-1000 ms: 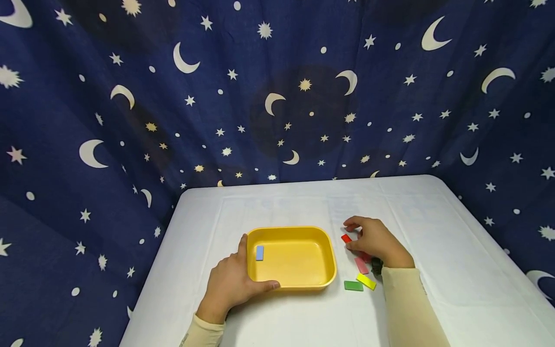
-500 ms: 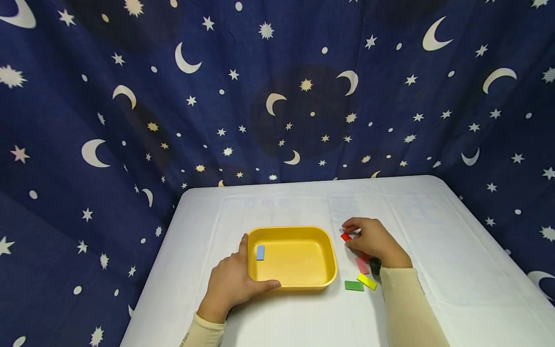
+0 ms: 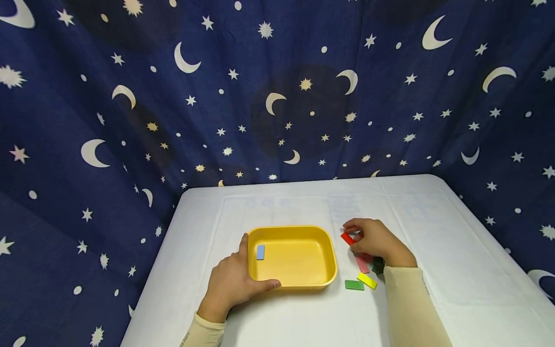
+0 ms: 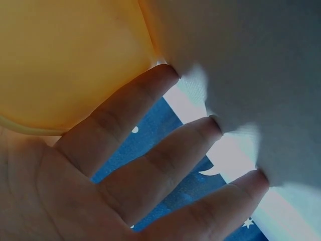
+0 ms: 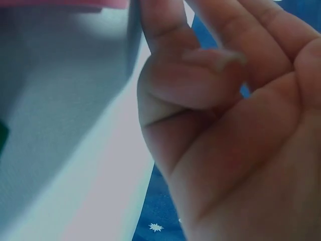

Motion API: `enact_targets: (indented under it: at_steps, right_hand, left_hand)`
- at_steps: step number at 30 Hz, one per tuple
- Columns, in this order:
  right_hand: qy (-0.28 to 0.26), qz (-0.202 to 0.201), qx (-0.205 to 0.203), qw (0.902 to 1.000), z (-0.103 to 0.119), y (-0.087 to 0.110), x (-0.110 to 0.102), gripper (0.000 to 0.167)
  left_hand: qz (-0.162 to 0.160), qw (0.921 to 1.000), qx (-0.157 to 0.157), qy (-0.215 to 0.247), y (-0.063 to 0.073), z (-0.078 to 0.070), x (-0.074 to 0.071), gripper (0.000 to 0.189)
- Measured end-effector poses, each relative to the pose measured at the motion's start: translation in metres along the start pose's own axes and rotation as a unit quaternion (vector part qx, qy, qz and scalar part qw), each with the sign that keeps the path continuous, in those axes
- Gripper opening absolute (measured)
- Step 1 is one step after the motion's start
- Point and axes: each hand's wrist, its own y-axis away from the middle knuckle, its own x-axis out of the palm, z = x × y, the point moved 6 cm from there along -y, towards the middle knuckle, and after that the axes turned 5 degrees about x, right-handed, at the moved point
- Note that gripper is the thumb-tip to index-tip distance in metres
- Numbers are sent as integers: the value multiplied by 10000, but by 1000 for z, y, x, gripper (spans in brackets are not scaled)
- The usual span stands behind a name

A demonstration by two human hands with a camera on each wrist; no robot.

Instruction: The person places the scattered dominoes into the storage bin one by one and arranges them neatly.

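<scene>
In the head view my left hand (image 3: 232, 279) rests at the near-left corner of a yellow tray (image 3: 292, 285), its thumb along the front wall and a finger along the left side. The left wrist view shows three straight fingers (image 4: 160, 165) with tips on the white cloth, beside the tray's yellow wall (image 4: 75, 60). A light-blue flat block (image 3: 260, 252) lies inside the tray. To the tray's right, my right hand (image 3: 376, 239) is over a red block (image 3: 348, 238), thumb and fingertips bent around it; whether they pinch it is unclear. The right wrist view shows the bent thumb (image 5: 195, 80).
Below the right hand lie a pink block (image 3: 362, 264), a yellow block (image 3: 367, 280) and a green block (image 3: 354, 285) on the white-covered table (image 3: 277, 207). Something dark (image 3: 378, 265) shows under the right wrist. A blue moon-and-star curtain (image 3: 243, 96) hangs behind.
The right hand has shifted only slightly, with its wrist a little to the right, and more of the red block shows. The left hand and tray stay put.
</scene>
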Motion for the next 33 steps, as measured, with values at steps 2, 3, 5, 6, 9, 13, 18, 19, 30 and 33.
enact_targets:
  at_steps: [2, 3, 5, 6, 9, 13, 18, 19, 30, 33]
  right_hand:
    - [12, -21, -26, 10000, 0, 0, 0, 59]
    - [29, -32, -60, 10000, 0, 0, 0, 58]
    - [77, -80, -99, 9999, 1, 0, 0, 58]
    - [103, -96, -136, 9998, 1, 0, 0, 57]
    - [154, -137, -125, 9997, 3, 0, 1, 58]
    - [247, -200, -84, 9995, 4, -1, 1, 59]
    - [415, -312, -129, 9986, 8, -3, 0, 58]
    - [454, -332, -120, 9983, 9, -3, 0, 58]
    - [521, -533, -336, 9967, 13, -2, -5, 62]
    - [551, -703, -538, 9945, 16, 0, -8, 60]
  left_hand:
    - [1, 10000, 4, -19, 0, 0, 0, 161]
    - [-3, 10000, 8, -14, 0, 0, 0, 161]
    - [-26, 10000, 14, -19, 0, 0, -1, 161]
    - [-33, 10000, 14, -20, 0, 0, -1, 161]
    - [-38, 10000, 11, -1, 0, 0, -1, 161]
    - [-1, 10000, 4, 56, 0, 0, -1, 159]
    - [-25, 10000, 15, 94, 0, 0, -1, 158]
    - [-31, 10000, 16, 88, -1, 0, -1, 158]
    - [2, 10000, -8, 38, -1, 1, 0, 162]
    - [6, 10000, -7, 21, -1, 1, -1, 161]
